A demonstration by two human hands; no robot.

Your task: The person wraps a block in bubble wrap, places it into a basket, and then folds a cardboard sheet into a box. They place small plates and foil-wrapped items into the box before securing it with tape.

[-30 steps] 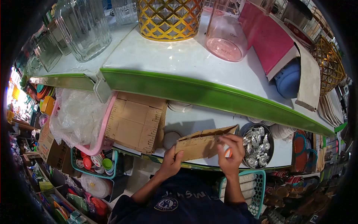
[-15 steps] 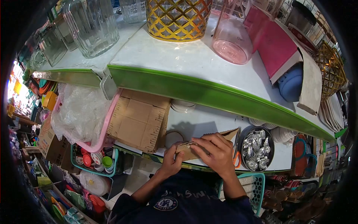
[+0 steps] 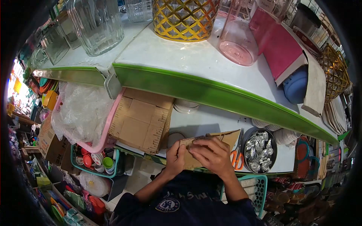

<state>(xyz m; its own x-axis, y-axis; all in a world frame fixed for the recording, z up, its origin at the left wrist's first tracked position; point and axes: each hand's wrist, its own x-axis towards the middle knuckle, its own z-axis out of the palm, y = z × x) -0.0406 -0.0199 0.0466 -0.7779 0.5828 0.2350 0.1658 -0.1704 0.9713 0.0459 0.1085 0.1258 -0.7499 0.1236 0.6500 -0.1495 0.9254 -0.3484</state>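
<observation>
A piece of brown cardboard [image 3: 229, 138] is held up in front of my body, over the lower shelf. My left hand [image 3: 175, 160] is closed on its left end, thumb on the near face. With bent fingers, my right hand [image 3: 213, 154] pinches the upper edge near the middle; its fingertips partly hide what they grip. Orange-handled scissors [image 3: 236, 159] lie just right of the cardboard, blades pointing away. Beside them stands a dark round pan [image 3: 247, 160] with several shiny silver pieces [image 3: 260, 148]. Left of my hands, a stack of flat cardboard [image 3: 139, 120] with rough-cut edges rests on the shelf.
The green-edged upper shelf [image 3: 181, 84] overhangs the work area, carrying glass jars [image 3: 96, 28], a gold-patterned container [image 3: 184, 20] and a pink bottle [image 3: 237, 49]. A pink basket [image 3: 107, 132] with clear plastic is at left. Stacked white dishes [image 3: 186, 106] sit behind.
The cardboard has tilted so more of its near face shows. My right hand's fingers have curled in closer to my left hand, and more of the scissors' handles is visible.
</observation>
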